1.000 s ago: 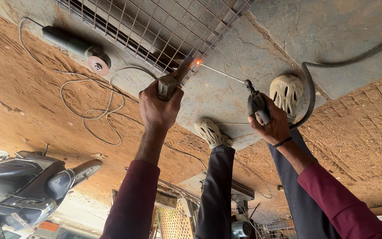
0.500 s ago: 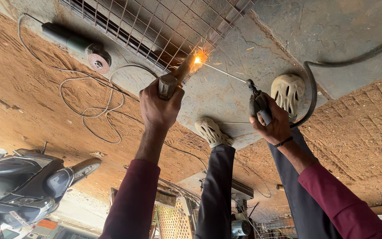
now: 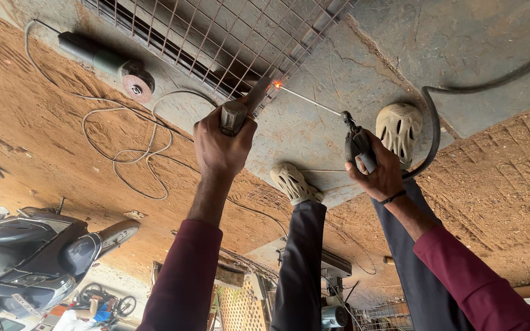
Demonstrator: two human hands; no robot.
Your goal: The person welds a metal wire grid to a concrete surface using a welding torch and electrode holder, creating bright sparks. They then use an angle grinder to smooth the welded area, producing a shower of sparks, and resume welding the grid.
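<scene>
Packages: none seen in the head view.
Screens: none seen.
Signs: none seen on the walls or ground in view.
Labels: one candidate only, a small pale rectangular number plate [image 3: 24,304] on the front of the parked dark grey scooter [image 3: 38,251], lower left corner; light ground with dark marks, too small to make out further.
Other printed surfaces: cannot tell; background at bottom centre is cluttered and blurred.
</scene>
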